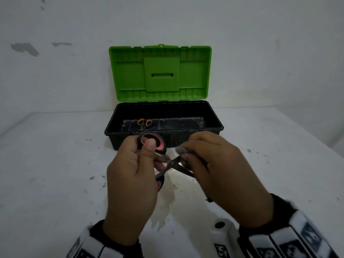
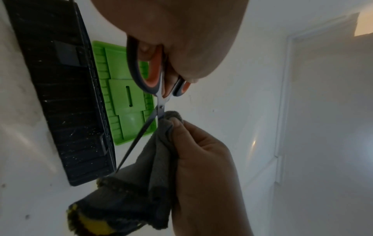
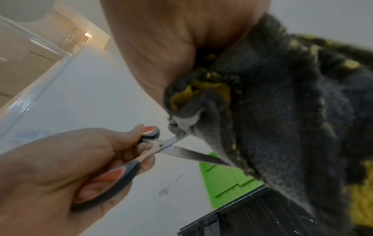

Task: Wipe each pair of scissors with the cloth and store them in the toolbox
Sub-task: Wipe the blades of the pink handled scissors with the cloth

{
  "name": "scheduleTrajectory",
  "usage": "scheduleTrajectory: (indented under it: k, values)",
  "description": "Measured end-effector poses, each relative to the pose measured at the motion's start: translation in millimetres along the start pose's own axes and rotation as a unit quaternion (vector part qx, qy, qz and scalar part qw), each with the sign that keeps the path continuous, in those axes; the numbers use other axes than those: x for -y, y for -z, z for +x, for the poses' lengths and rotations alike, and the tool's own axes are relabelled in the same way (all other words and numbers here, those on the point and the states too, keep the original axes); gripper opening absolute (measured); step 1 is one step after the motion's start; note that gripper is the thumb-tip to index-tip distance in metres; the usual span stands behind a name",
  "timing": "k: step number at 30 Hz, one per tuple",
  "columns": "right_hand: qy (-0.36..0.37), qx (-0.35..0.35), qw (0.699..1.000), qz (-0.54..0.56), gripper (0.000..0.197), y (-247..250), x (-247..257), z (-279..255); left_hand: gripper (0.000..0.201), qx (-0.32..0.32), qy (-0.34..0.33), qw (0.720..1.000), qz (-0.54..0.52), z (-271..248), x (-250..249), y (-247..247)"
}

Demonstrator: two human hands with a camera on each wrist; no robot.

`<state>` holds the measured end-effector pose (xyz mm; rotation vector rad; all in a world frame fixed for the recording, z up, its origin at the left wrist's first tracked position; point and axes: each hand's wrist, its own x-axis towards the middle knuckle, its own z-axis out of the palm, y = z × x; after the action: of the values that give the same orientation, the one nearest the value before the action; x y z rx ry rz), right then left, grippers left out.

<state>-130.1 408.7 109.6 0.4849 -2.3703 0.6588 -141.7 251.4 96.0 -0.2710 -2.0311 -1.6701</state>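
My left hand (image 1: 134, 164) grips the black-and-orange handles of a pair of scissors (image 1: 156, 144), whose blades (image 1: 176, 165) stand spread apart. My right hand (image 1: 210, 161) pinches a grey cloth (image 2: 159, 153) with yellow patches around one blade near the pivot; the other blade (image 3: 193, 154) is bare. The cloth (image 3: 282, 111) hangs below my right palm. Both hands hover above the table in front of the toolbox (image 1: 214, 123), a black base with a green lid (image 1: 160, 73) standing upright. A smaller pair of scissors (image 1: 144, 123) with orange handles lies inside the box at the left.
The white table (image 1: 55, 164) carries small dark specks and a scuffed patch (image 1: 163, 207) below my hands. A white wall (image 1: 55, 71) rises directly behind the toolbox. The table's right edge (image 1: 316, 138) runs diagonally past the box.
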Motion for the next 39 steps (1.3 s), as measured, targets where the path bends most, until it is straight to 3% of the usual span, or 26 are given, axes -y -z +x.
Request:
scheduleTrajectory:
  k: [3,8,12,16,26,29,34,39]
  values:
    - [-0.023,-0.001,1.000,0.003,0.012,-1,-2,1,0.032,0.002,-0.017,1.000,0.019,1,2,-2]
    - [0.007,0.011,1.000,0.011,0.014,-5,8,-2,0.033,0.001,-0.036,0.999,0.035,2,3,-2]
    - [-0.031,-0.031,0.999,0.006,0.013,5,-16,-2,0.033,0.003,-0.021,1.000,0.018,0,0,-4]
    - [-0.010,-0.032,0.999,0.001,0.017,-1,-2,-7,0.037,-0.002,-0.015,1.000,0.002,2,-1,-4]
    - [-0.055,-0.069,0.996,-0.002,0.016,23,-36,-6,0.032,0.007,0.076,0.997,-0.031,1,4,-1]
    - [-0.002,-0.070,0.998,0.006,0.018,25,-26,-9,0.031,0.000,0.133,0.990,-0.050,7,8,-2]
    - [0.136,0.017,0.988,-0.070,0.020,-1,-5,-14,0.030,0.014,0.170,0.984,-0.049,12,6,-4]
    - [0.092,-0.017,0.995,-0.030,0.018,4,-23,-12,0.030,0.021,0.184,0.982,-0.044,12,3,1]
